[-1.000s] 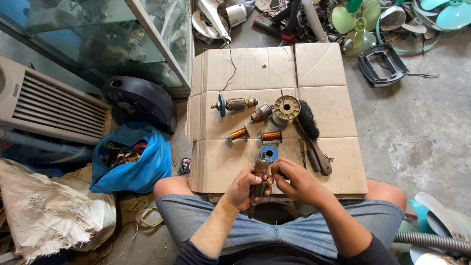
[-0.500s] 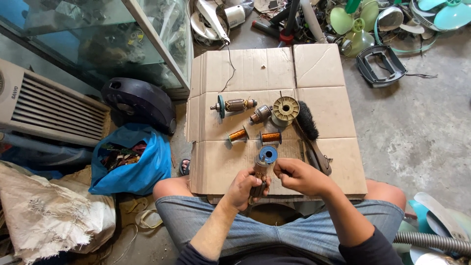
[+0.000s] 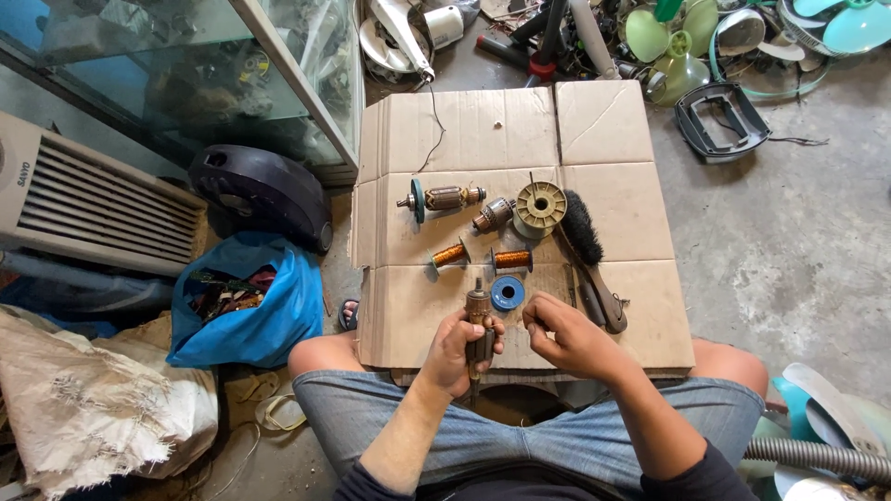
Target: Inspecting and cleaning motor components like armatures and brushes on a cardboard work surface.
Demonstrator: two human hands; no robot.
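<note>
Armature lower half hidden in left hand, fan blades cropped

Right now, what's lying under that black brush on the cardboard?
Under the black brush lies the flattened cardboard, and its handle crosses dark pliers-like tool handles. What its bristles cover cannot be seen.

Flattened cardboard sheet: landmark, lying on the floor before the seated person's knees.
On it, far row: motor armature, small rotor, wire spool.
Middle row: two copper coils.
Near edge: tape roll.
Right part: brush.
Left, off it: bag.
</note>
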